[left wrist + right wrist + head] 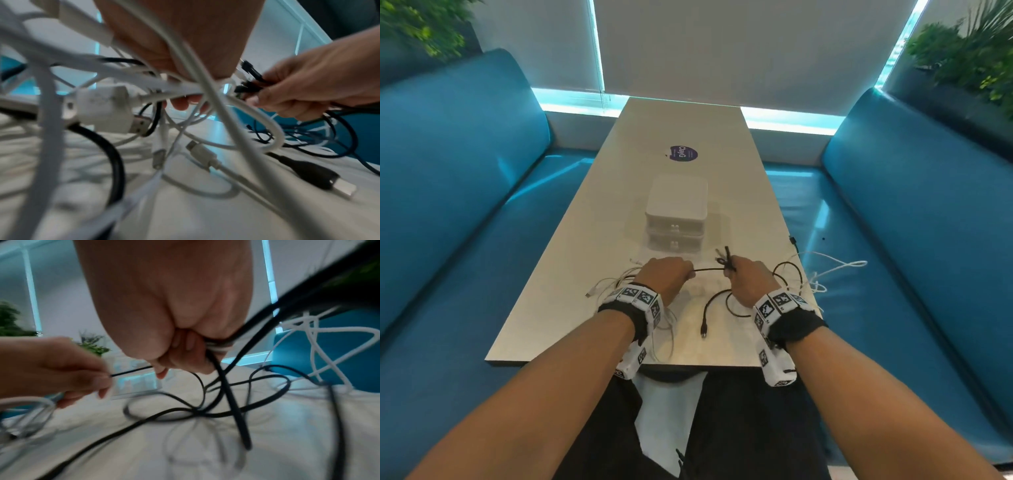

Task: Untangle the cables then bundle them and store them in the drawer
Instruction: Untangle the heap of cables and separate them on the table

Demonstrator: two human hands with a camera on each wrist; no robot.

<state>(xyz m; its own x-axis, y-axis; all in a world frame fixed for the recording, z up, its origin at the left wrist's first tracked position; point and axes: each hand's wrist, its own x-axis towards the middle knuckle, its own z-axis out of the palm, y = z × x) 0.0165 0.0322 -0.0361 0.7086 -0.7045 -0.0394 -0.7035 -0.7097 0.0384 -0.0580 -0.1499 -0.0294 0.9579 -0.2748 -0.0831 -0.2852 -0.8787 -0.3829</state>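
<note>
A black cable point(709, 270) runs taut between my two hands above the near half of the table point(585, 240). My left hand point(683, 274) pinches one thin strand of it point(131, 371). My right hand point(736, 274) grips a gathered bunch of the black cable, whose ends point(726, 255) stick up above the fist. More black loops point(787, 274) lie by my right wrist, and a black plug point(703, 330) rests near the front edge. Tangled white cables point(613, 284) lie under and around my left hand point(185, 102). A white two-drawer box point(676, 212) stands just beyond the hands, both drawers closed.
One white cable point(835, 267) hangs off the table's right edge over the blue bench point(893, 274). A purple sticker point(683, 153) lies further back on the table. Blue benches flank both sides, with plants point(969, 54) behind them.
</note>
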